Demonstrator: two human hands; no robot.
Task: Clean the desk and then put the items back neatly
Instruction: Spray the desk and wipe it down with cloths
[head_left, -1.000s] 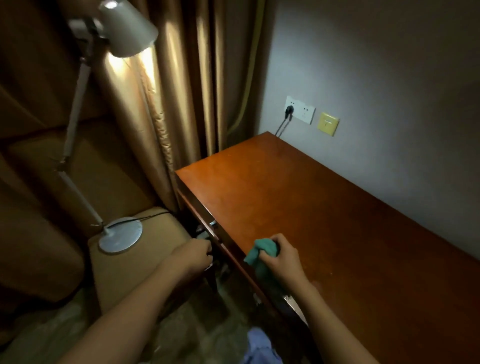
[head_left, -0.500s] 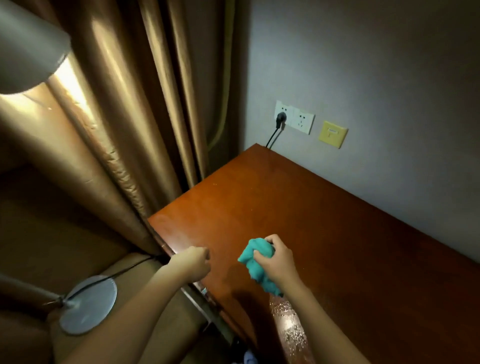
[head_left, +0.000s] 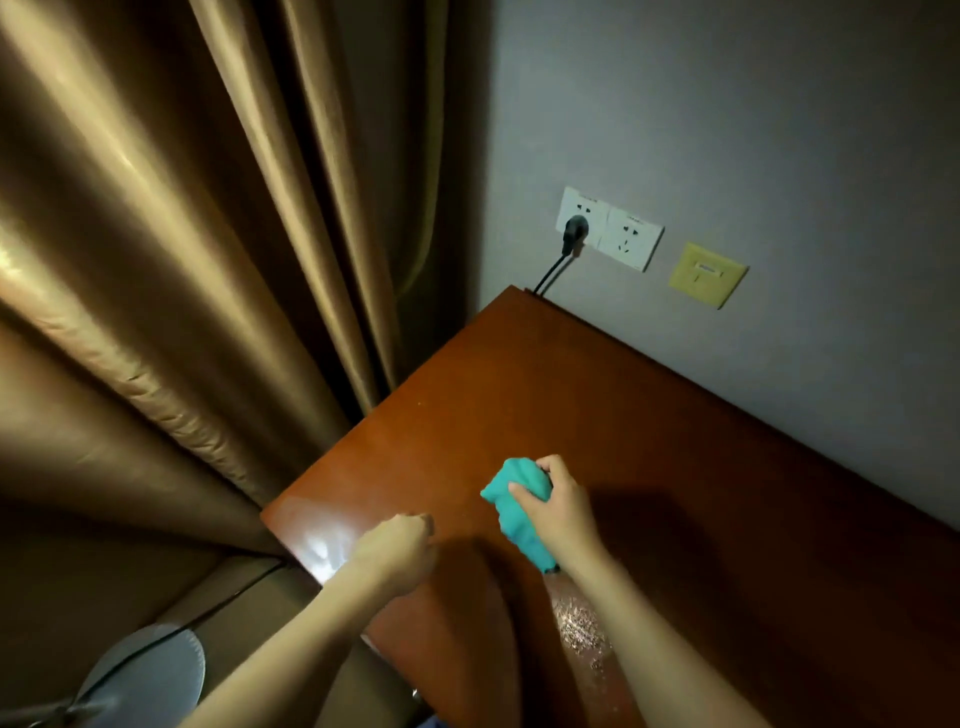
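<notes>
A reddish-brown wooden desk (head_left: 649, 426) runs along the grey wall. My right hand (head_left: 558, 512) grips a bunched teal cloth (head_left: 514, 499) just above the desk's near left part; the cloth hangs down under my palm. My left hand (head_left: 397, 551) hovers over the desk's left front corner with its fingers curled into a fist, and nothing shows in it. A patch of glittering specks (head_left: 584, 629) lies on the desk by my right forearm.
Gold curtains (head_left: 208, 260) hang close to the desk's left side. A black plug (head_left: 575, 231) sits in a white wall socket, beside a yellow wall plate (head_left: 706, 274). A lamp's round base (head_left: 150, 670) and cord rest on a tan seat at the lower left.
The view has swung up and right, so the lamp head left the frame. Both hands rose from the desk's front edge to above its top; the right still grips the cloth.
</notes>
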